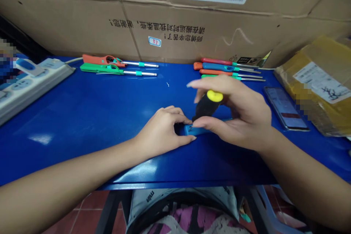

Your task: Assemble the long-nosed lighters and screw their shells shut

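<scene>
My left hand (161, 128) rests on the blue table and pinches the end of a blue long-reach lighter (201, 130) between thumb and fingers. Over that lighter a screwdriver (206, 106) with a black handle and yellow cap stands tilted. My right hand (244, 109) curls loosely around its handle, with the thumb in front and the index finger stretched past it. The screwdriver's tip is hidden, so its exact contact with the lighter cannot be seen. The right hand also covers the far part of the lighter.
Behind lie an orange lighter (95, 59), a green lighter (101, 68) and, farther right, several more lighters (219, 67). A power strip (30, 84) is on the left. A phone (286, 109) and taped carton (323, 80) stand right. A large cardboard box (82, 18) walls the back.
</scene>
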A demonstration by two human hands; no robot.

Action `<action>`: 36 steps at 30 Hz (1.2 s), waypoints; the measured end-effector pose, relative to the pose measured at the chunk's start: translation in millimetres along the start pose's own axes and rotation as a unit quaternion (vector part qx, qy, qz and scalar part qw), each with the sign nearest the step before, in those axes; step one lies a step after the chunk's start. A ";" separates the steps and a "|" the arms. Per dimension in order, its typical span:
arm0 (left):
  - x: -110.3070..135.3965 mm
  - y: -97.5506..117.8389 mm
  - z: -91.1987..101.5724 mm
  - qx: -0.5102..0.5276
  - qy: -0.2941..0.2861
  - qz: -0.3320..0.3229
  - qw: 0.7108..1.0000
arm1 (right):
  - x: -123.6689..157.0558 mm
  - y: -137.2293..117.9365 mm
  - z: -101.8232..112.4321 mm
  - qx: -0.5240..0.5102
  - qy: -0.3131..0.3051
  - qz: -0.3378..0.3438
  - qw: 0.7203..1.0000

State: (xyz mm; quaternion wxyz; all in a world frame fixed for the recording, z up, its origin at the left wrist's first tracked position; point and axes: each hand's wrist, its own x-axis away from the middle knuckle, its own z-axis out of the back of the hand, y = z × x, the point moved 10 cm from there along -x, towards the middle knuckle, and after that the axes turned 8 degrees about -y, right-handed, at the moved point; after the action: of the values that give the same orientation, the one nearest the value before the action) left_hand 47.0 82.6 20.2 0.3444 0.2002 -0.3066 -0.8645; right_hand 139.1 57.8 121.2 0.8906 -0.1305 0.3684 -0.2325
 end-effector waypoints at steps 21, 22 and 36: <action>1.0 -1.1 -1.7 -0.003 0.002 0.003 1.000 | 3.4 4.4 2.1 -0.102 0.024 -0.030 0.994; 0.9 -1.2 -2.2 -0.002 -0.001 0.004 1.000 | 2.4 2.0 2.1 -0.092 0.019 -0.018 0.995; 1.6 -6.6 2.4 -0.019 -0.006 0.035 0.999 | -12.3 13.4 52.2 -0.121 0.233 -0.046 0.964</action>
State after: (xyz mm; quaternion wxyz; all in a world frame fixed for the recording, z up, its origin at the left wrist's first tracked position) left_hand 41.5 86.2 17.4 0.3763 0.1771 -0.2991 -0.8588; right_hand 173.1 78.7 159.5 0.7463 -0.1966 0.5846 -0.2505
